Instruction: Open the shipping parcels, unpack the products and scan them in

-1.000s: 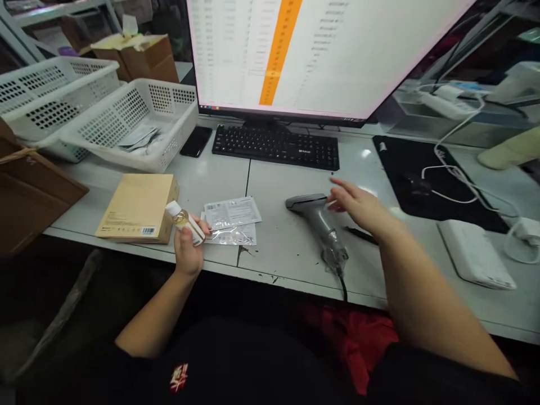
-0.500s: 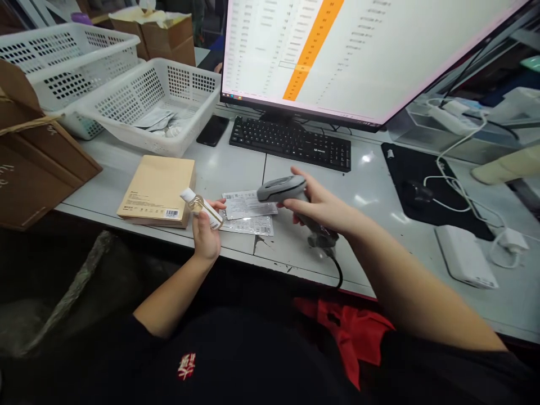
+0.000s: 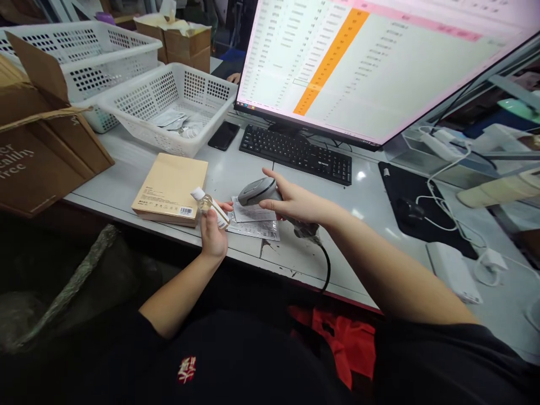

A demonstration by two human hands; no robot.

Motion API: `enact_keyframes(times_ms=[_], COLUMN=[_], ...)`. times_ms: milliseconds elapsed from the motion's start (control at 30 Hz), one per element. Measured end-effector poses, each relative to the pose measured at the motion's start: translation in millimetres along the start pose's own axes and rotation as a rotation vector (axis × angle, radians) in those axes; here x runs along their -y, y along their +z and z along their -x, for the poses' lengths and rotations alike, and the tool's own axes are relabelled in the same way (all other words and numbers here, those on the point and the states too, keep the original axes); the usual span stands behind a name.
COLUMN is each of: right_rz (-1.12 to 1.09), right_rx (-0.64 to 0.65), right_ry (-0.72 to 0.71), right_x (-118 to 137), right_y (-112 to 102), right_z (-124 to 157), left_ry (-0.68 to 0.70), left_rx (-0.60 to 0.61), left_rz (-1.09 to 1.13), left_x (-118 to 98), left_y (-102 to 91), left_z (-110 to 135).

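Note:
In my left hand (image 3: pixel 214 239) is a small clear bottle (image 3: pixel 206 202) with a white cap and a label, tilted to the left above the desk's front edge. My right hand (image 3: pixel 291 199) is wrapped round a grey handheld barcode scanner (image 3: pixel 256 191), whose head points left toward the bottle. A black cable runs from the scanner's handle down past the desk edge. Beneath the two hands lie flat printed sachets (image 3: pixel 257 228), partly covered by the scanner. Left of the bottle rests a cream-coloured box (image 3: pixel 175 177) with a barcode label on it.
White perforated baskets (image 3: pixel 202 132) and an open cardboard box (image 3: pixel 54 146) stand at the left. A phone (image 3: pixel 224 136), a keyboard (image 3: pixel 295 154) and a monitor (image 3: pixel 363 62) are at the back. On the right are a mouse (image 3: pixel 410 209), white cables and a white power bank (image 3: pixel 453 273).
My right hand has brought the scanner left, closer to the bottle. The bottle stays in my left hand. The whole view has shifted slightly as my head turned.

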State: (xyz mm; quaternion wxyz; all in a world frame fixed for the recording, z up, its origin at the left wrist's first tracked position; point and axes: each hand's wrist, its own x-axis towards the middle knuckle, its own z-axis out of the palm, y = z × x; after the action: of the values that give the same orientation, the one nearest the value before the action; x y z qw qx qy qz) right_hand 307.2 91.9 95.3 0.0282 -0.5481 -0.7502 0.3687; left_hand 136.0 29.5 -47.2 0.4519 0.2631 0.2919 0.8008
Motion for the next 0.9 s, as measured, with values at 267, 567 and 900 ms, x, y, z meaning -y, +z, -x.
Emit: enact_keyframes(times_ms=[267,567,900], right_rz=[0.049,-0.108,-0.431], right_rx=[0.009,-0.078,-0.426], right_ry=[0.007,0.018,0.316], right_x=[4.2,-23.2,-170.0], right_y=[-1.7,-12.3,-35.7], right_z=[-0.1,5.1,30.9], left_ry=[-0.031,-0.080,-0.152], left_rx=[-0.023,-0.020,-0.041], left_rz=[0.006,0.050,0.015], left_x=[0.3,-0.9,-8.3], left_y=[-1.0,-1.4,0.3], left_z=[0.3,0.2,3.1])
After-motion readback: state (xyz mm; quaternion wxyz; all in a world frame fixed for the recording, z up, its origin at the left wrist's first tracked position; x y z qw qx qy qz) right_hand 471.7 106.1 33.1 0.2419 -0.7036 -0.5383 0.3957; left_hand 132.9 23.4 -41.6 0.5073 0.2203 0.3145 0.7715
